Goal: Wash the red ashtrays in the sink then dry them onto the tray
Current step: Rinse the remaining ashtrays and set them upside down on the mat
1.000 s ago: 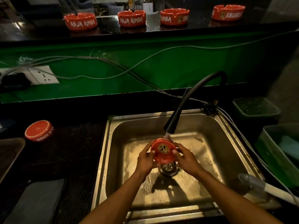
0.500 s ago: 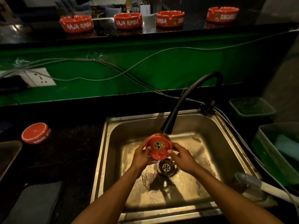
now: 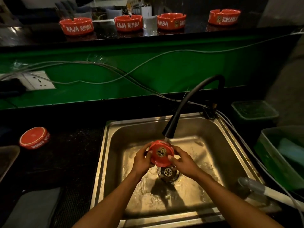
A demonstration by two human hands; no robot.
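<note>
A red ashtray (image 3: 160,153) with a skull emblem is tilted toward me under the running black faucet (image 3: 189,109), above the drain of the steel sink (image 3: 111,145). My left hand (image 3: 141,159) grips its left rim and my right hand (image 3: 184,162) grips its right rim, thumb on the face. Another red ashtray (image 3: 34,137) lies upside down on the black counter at the left. Several more red ashtrays stand on the upper bar shelf, among them one at the left (image 3: 76,26) and one at the right (image 3: 224,16). A dark tray's (image 3: 7,157) corner shows at the far left.
Grey cables (image 3: 115,71) run along the green wall to a wall socket (image 3: 38,79). Green plastic tubs (image 3: 254,111) stand right of the sink. A grey-handled tool (image 3: 256,189) lies at the sink's right front. A grey cloth (image 3: 31,209) lies at the bottom left.
Both hands have kept the ashtray under the water and turned it slightly; it rose a little toward the spout and drifted left.
</note>
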